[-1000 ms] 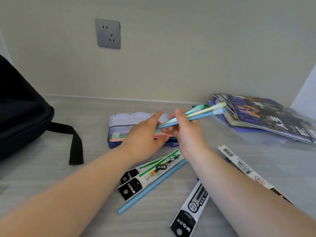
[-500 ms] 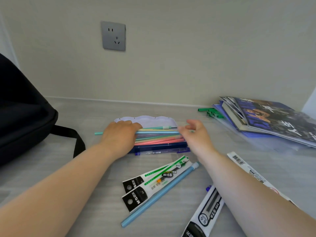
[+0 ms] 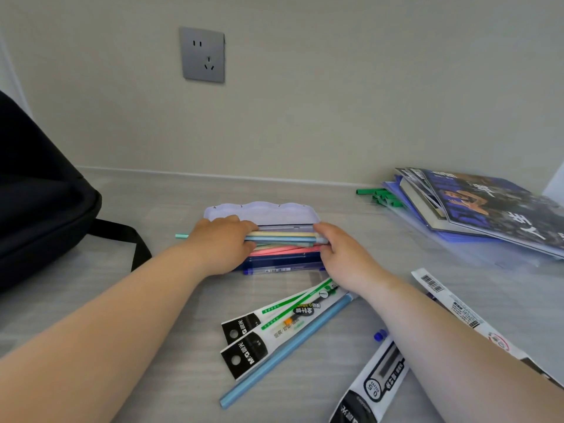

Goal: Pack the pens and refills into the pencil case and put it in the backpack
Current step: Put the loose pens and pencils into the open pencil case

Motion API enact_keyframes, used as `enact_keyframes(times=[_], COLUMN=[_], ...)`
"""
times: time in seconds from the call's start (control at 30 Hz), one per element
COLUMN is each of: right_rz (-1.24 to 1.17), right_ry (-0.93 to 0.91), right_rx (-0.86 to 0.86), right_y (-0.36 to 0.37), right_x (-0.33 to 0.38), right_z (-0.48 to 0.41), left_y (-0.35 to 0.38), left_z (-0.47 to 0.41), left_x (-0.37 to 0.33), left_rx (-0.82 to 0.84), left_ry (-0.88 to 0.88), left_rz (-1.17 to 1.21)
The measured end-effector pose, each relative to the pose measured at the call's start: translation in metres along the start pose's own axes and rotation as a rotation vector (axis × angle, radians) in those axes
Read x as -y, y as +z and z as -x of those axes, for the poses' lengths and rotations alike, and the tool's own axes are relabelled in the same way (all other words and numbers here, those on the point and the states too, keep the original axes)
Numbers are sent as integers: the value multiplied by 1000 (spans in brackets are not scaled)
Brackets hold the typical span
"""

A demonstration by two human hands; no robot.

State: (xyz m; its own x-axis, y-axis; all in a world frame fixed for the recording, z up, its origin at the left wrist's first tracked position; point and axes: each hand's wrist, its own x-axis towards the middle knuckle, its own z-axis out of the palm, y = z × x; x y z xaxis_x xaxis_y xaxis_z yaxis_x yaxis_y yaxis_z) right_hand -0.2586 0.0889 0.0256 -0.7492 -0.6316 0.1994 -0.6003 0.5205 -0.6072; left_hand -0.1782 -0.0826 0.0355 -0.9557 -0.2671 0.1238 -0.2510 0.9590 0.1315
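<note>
While the open pencil case (image 3: 274, 236) sits mid-counter, both hands' fingers press the pens (image 3: 283, 239) inside: left hand (image 3: 219, 242) at 9 o'clock, right hand (image 3: 338, 254) at 3; backpack (image 3: 39, 193) far left.

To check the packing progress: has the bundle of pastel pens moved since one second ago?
Yes. The bundle of pastel pens went down and left, from raised toward the magazines, into the open blue pencil case.

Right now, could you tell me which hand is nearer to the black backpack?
The left hand. It rests on the pens at the pencil case's left end, toward the backpack; the right hand is at the case's far end.
</note>
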Motion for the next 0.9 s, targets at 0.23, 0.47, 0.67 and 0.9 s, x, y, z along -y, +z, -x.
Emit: enact_keyframes(times=[0.23,0.47,0.67,0.9], right_rz=[-443,-563,-371,-388], right_ry=[116,184,144,133], right_rx=[-55,-125,-144,-155], right_y=[-2,-5,-1,-3], right_x=[2,1,0,-3], right_z=[0,-1,-2,-2], left_y=[6,5,-8,-1], left_z=[-13,-9,5,12], left_x=[-21,-13,31,39], left_rx=[-62,-191,-53,-155], left_ry=[52,58,-57,-147], left_rz=[258,577,336,369])
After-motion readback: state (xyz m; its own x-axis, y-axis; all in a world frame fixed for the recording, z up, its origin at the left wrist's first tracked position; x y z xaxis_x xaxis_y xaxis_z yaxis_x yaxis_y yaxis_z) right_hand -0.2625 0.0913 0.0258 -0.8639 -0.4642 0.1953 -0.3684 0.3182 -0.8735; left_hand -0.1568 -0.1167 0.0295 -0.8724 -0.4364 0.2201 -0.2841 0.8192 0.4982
